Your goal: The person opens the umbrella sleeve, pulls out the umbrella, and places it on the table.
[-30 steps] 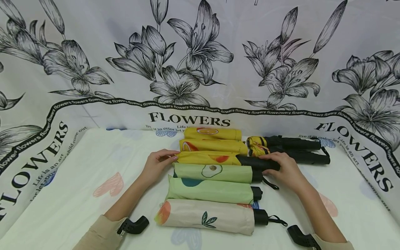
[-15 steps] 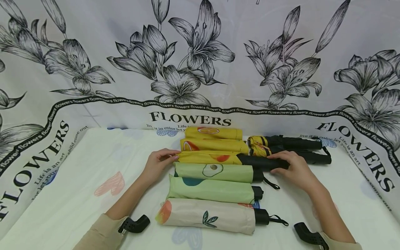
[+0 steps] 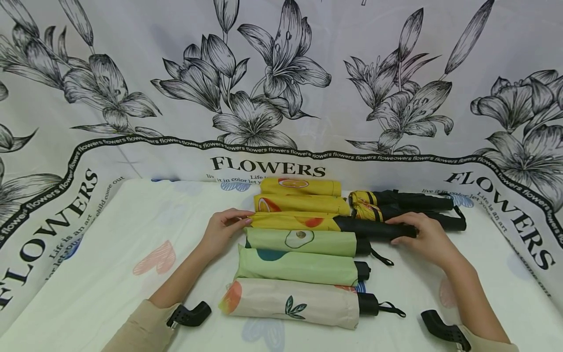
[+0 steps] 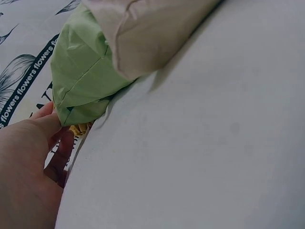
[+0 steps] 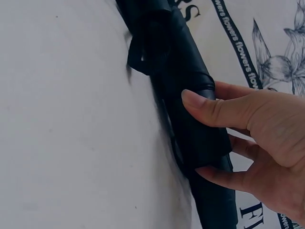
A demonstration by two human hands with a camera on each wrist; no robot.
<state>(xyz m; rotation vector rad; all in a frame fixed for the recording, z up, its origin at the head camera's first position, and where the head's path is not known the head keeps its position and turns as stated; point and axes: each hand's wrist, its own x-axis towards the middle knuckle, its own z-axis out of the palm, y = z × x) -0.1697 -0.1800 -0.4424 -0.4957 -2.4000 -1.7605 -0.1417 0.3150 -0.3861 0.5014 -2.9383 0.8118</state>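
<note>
A yellow umbrella sleeve [image 3: 290,221] printed with mango pieces lies across the middle of the row. From its right end sticks a folded black umbrella [image 3: 365,228]. My left hand [image 3: 224,230] pinches the sleeve's left end between thumb and fingers; in the left wrist view, a green sleeve's end [image 4: 81,71] partly hides those fingertips. My right hand [image 3: 424,239] grips the umbrella's black right end. In the right wrist view, the thumb and fingers of that hand [image 5: 267,133] lie around the black shaft [image 5: 195,124].
Nearer me lie an avocado-print green umbrella [image 3: 325,243], a second green one [image 3: 299,268] and a beige one [image 3: 286,304]. Behind are two yellow sleeves [image 3: 308,203]. Two bare black umbrellas [image 3: 418,201] with yellow ends lie at back right. A flower-printed cloth [image 3: 281,122] hangs behind.
My right hand has moved to the right with the black umbrella, and more of its black length shows outside the yellow sleeve. My left hand stays at the sleeve's left end.
</note>
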